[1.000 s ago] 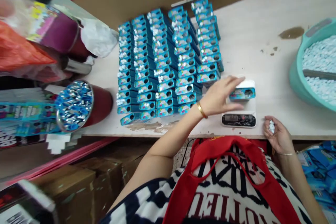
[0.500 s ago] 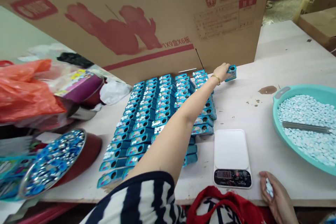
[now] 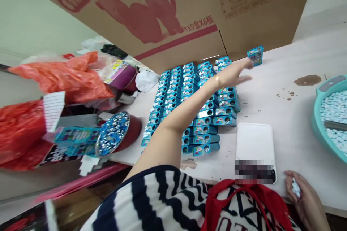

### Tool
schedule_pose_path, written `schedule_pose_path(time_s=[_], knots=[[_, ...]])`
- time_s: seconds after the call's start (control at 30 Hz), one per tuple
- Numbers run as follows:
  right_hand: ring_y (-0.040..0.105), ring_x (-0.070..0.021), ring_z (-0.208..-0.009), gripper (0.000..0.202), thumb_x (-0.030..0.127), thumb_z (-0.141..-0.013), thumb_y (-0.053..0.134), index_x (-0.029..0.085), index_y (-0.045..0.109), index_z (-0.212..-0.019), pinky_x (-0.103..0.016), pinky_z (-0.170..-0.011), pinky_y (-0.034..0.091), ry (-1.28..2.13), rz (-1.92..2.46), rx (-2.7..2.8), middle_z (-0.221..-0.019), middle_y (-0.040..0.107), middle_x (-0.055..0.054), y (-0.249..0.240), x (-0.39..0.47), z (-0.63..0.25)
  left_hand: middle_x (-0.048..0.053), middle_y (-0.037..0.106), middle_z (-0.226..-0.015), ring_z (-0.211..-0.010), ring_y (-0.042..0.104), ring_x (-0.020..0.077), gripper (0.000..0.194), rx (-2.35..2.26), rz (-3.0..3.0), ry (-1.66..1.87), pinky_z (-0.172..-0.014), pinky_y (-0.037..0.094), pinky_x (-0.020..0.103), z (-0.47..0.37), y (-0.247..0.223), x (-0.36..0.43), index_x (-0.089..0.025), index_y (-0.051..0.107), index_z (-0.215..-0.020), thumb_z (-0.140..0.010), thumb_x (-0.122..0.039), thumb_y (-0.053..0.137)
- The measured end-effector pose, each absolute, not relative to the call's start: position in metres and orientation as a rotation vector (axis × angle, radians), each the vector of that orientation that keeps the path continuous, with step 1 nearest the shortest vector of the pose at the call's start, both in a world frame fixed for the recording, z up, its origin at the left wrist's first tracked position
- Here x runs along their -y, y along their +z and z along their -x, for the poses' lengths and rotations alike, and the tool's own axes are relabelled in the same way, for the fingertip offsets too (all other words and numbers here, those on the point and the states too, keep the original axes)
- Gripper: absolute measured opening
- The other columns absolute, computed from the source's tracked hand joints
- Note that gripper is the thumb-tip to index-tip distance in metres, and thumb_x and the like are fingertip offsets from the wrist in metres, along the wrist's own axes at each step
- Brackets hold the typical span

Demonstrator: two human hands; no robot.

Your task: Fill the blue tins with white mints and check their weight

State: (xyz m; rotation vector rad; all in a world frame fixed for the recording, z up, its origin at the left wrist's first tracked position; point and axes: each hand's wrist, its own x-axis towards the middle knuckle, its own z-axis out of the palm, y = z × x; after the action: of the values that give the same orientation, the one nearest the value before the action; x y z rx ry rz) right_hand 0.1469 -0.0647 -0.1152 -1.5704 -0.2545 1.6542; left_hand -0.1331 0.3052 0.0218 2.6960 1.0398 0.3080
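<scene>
To my left, a dark red pot [image 3: 132, 135] full of blue and silver wrapped pieces [image 3: 114, 131] stands near the rows of blue boxes [image 3: 189, 82]. My left forearm reaches across those rows, and my left hand [image 3: 236, 73] is open, thumb and fingers apart, gripping nothing. Its fingertips are right at a single blue box [image 3: 255, 56] upright before the carton [image 3: 168, 3]; whether they touch it I can't tell. Past the bare white scale [image 3: 255, 140], my right hand [image 3: 305, 193] curls loosely around pale pellets [image 3: 296, 187], near the turquoise basin [image 3: 317, 122]
</scene>
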Motion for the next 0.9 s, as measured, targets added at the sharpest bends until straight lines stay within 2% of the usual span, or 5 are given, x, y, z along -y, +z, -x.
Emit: schedule_pose_path(time_s=[0.17,0.4,0.57,0.67,0.9], knots=[[0.037,-0.0060,-0.047,0.040,0.049,-0.072,0.077,0.018,0.066,-0.093,-0.017,-0.041,0.035,1.714,1.530,0.206,-0.062,0.052,0.002,-0.106,0.058,-0.146,0.013,0.060,-0.118,-0.119,0.054,0.0272,0.027,-0.951,-2.950,-0.043,-0.117,0.033,0.051,0.170,0.012,-0.148,-0.015,0.063,-0.091,-0.091,-0.041,0.056],[0.036,-0.0053,-0.046,0.037,0.046,-0.072,0.079,0.016,0.068,-0.090,-0.017,-0.037,0.027,1.712,1.407,0.275,-0.063,0.054,0.001,-0.106,0.058,-0.147,0.009,0.058,-0.126,-0.132,0.045,0.0277,0.017,-1.389,-2.854,-0.003,-0.117,0.030,0.060,0.172,-0.021,-0.105,-0.017,0.064,-0.083,-0.092,-0.019,0.050],[0.038,-0.0041,-0.046,0.034,0.044,-0.072,0.078,0.015,0.069,-0.088,-0.016,-0.038,0.028,1.698,1.341,0.285,-0.066,0.055,0.001,-0.107,0.059,-0.149,0.011,0.062,-0.109,-0.090,0.060,0.0208,0.022,-1.329,-2.900,0.012,-0.086,0.053,0.040,0.145,0.032,-0.082,-0.017,0.063,-0.089,-0.096,-0.025,0.044],[0.039,-0.0040,-0.047,0.033,0.042,-0.072,0.078,0.015,0.069,-0.088,-0.015,-0.038,0.027,1.702,1.329,0.269,-0.068,0.056,0.001,-0.108,0.059,-0.150,0.012,0.062,-0.109,-0.080,0.060,0.0191,0.024,-1.205,-2.898,-0.147,-0.062,0.047,0.032,0.113,0.039,-0.074,-0.016,0.063,-0.094,-0.096,-0.023,0.041],[0.039,-0.0048,-0.048,0.030,0.042,-0.074,0.075,0.017,0.068,-0.088,-0.016,-0.039,0.028,1.728,1.303,0.234,-0.069,0.057,0.001,-0.111,0.059,-0.152,0.012,0.063,-0.112,-0.084,0.063,0.0194,0.022,-0.921,-2.860,-0.347,-0.058,0.042,0.030,0.064,0.011,-0.079,-0.015,0.064,-0.096,-0.093,-0.014,0.043]])
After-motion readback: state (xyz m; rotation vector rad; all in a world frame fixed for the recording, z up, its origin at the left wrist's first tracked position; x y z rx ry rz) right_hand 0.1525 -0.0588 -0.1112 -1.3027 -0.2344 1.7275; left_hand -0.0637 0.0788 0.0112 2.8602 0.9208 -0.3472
